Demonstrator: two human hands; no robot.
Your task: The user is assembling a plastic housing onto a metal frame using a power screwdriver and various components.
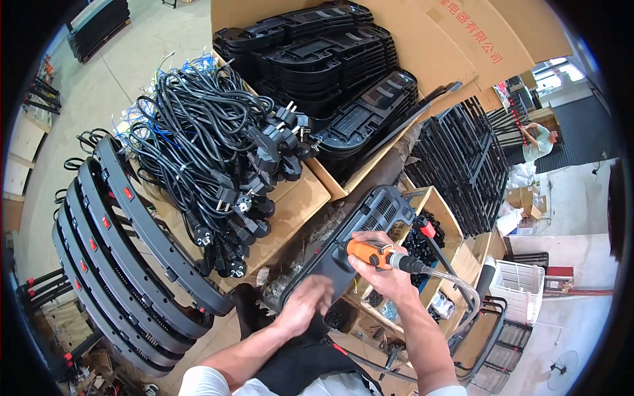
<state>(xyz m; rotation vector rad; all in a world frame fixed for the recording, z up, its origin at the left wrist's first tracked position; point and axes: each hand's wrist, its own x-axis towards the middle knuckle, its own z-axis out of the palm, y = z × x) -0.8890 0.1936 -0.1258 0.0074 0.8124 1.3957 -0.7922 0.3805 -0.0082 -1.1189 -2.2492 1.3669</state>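
Observation:
My right hand (389,280) grips an orange air screwdriver (371,253) with a black rear end, from which a clear hose (456,277) curves away to the right. The tool sits over a long black plastic housing (340,270) with a slotted vent at its far end. This housing lies slantwise in front of me. Over its near part is my left hand (307,305), its fingers smeared by motion, so whether they hold anything is hidden. The screwdriver's tip is covered by my right hand.
Black power cords with plugs (198,145) are heaped on a carton at left. Curved black frames with red switches (132,257) stand beside them. A carton holds stacked black housings (330,59). Wooden bins (429,231) hold small black parts. Another person (541,142) works at far right.

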